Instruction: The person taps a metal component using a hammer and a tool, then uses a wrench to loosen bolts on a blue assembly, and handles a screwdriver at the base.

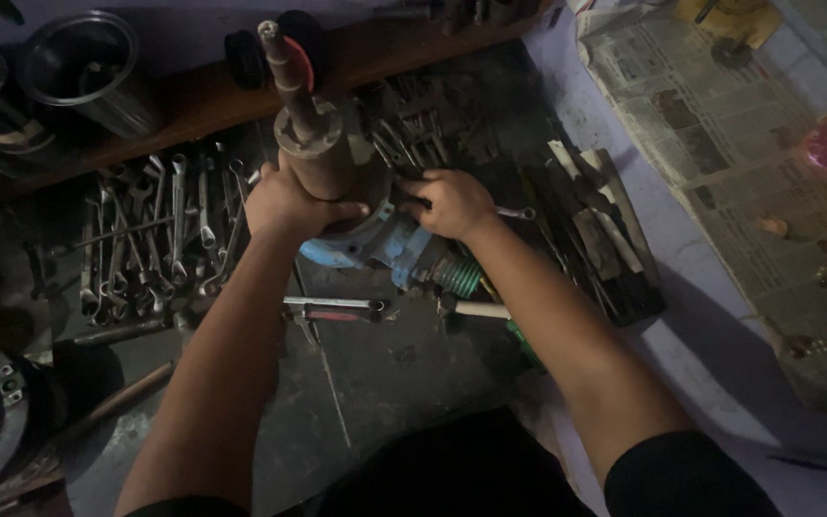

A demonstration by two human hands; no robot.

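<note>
Rust-brown metal dominates my one head view: a tall cylindrical shaft housing (313, 144) with a thin spindle sticking out of its top stands upright on a blue cast pump body (375, 244), near the middle of the dark, oily worktop (394, 369). My left hand (284, 206) is closed around the base of the housing, fingers wrapped to its front, steadying it. My right hand (452, 203) is clenched on a slim steel spanner (514, 213), whose shaft pokes out to the right of the fist, and it sits against the right side of the pump body, just beside the housing. The two hands are apart, with the assembly between them.

I judge the step in hand to be working a fastener at the joint where the housing meets the blue body; the fastener itself is hidden under my right hand. Turning it would call for a firm counter-hold from the left hand so the upright part does not tip.

Left of the assembly lies a spread row of steel wrenches (150, 235). Below it rests a red-handled tool (332, 311), and a green ribbed fitting (457, 276) juts from the pump's lower right. Newspaper sheets (720, 124) cover the far right.
</note>
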